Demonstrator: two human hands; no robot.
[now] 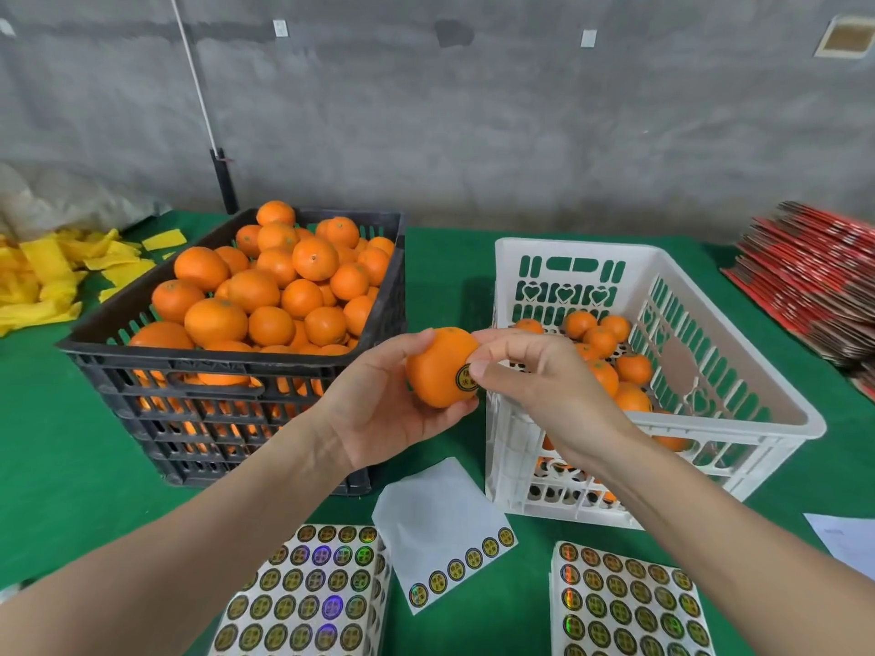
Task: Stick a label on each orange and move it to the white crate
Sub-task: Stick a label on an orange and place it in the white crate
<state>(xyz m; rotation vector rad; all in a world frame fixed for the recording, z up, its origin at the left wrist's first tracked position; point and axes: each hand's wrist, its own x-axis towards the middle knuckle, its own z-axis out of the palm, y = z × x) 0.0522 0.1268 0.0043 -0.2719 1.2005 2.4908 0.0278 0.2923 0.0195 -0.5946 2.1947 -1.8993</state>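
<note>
- The orange (438,366) sits in mid-air over the gap between the two crates. The left hand (379,409) cups it from below and behind, fingers curled round its left side.
- The right hand (530,376) closes on the orange's right side. Its thumb presses the round label (466,378) and its fingers curl over the top.
- The white crate (568,246) lies just to the right of the orange and slightly beyond it, with its near-left corner below the right hand. The right hand is the nearer one, so the transfer looks like a short move right and down.
- The orange is near-round with no real long axis. Its skin is finely pebbled and slightly glossy, and the label faces the camera.
- The white crate is slotted plastic with heart cut-outs, and a few oranges (601,340) lie on its floor.
- The black crate (227,366) is slotted plastic too, and heaped full.
- Shiny holographic label sheets (308,589) lie on the green cloth counter (71,466) near the person.
</note>
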